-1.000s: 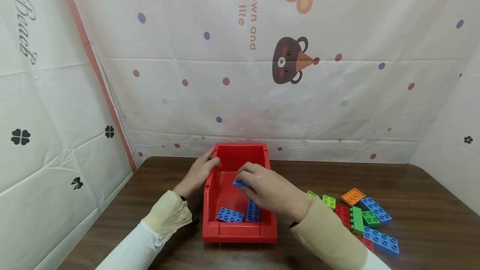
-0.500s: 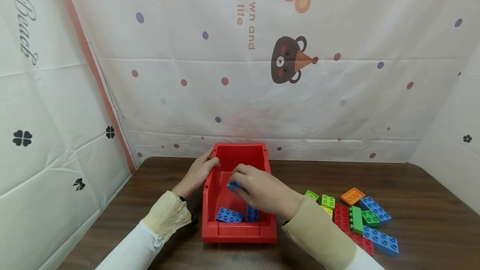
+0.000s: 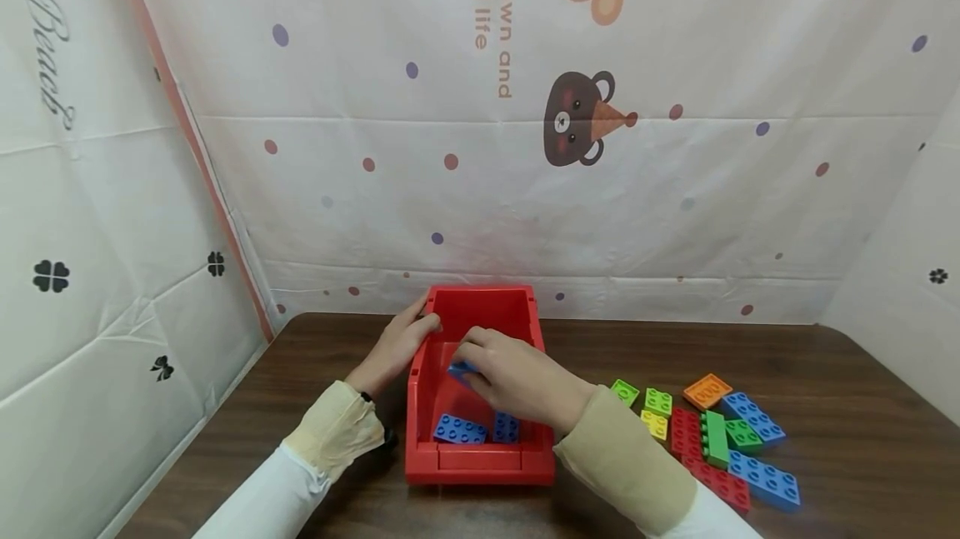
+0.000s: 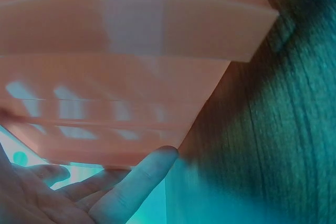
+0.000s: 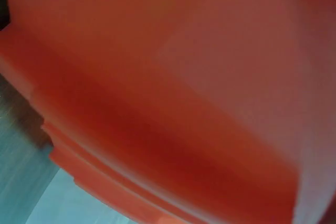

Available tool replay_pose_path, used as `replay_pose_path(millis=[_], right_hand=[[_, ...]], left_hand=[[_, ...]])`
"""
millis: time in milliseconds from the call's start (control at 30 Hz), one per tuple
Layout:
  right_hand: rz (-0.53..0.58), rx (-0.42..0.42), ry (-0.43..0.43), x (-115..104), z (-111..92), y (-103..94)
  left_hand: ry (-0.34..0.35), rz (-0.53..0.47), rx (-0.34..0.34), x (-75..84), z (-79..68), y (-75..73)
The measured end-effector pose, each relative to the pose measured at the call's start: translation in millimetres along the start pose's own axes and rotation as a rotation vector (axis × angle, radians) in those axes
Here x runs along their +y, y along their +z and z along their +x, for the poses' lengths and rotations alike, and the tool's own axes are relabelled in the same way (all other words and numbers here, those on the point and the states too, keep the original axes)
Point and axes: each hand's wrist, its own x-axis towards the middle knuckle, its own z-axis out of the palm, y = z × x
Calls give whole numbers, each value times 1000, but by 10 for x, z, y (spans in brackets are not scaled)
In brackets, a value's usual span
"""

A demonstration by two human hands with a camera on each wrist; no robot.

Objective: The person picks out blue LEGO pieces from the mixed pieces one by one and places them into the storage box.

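In the head view a red bin (image 3: pixel 420 464) stands on the table, its low front toward me. My left hand (image 3: pixel 395 346) grips its left side near the back, thumb over the rim; the left wrist view shows this hand (image 4: pixel 121 192) with fingers along the bin's outer wall (image 4: pixel 173 77). Inside the bin my right hand (image 3: pixel 517 376) pinches a blue toy brick (image 3: pixel 461 370), partly hidden by the fingers. Two blue studded bricks lie at the front of the bin floor, one brick (image 3: pixel 460 429) crosswise, the other brick (image 3: pixel 506 428) partly under my hand. Red bin wall (image 5: pixel 131 51) fills most of the right wrist view.
Right of the bin lies a loose group of bricks: an orange brick (image 3: pixel 707 391), blue ones (image 3: pixel 763 479), red ones (image 3: pixel 716 485), green ones (image 3: pixel 714 439) and a yellow brick (image 3: pixel 655 425). A printed white sheet (image 3: pixel 480 214) hangs behind the dark wooden table (image 3: pixel 862 422).
My right hand has moved a little left inside the bin with the blue brick, and its sleeve uncovers more of the bricks at right. My left hand has stayed put.
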Motion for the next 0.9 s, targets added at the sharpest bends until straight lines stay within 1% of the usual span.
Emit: replay_pose_path(millis=[300, 433, 600, 733, 900], right_hand=[[20, -49, 41, 37, 26, 23], [3, -79, 45, 45, 29, 27], [-4, -90, 36, 51, 42, 39], [24, -89, 33, 60, 40, 33], [85, -92, 41, 72, 24, 20]], left_hand=[[-13, -15, -18, 32, -8, -21], [-16, -24, -21, 36, 5, -16], [-14, -19, -14, 25, 4, -20], [-14, -26, -12, 18, 8, -17], [-5, -27, -11, 15, 9, -1]])
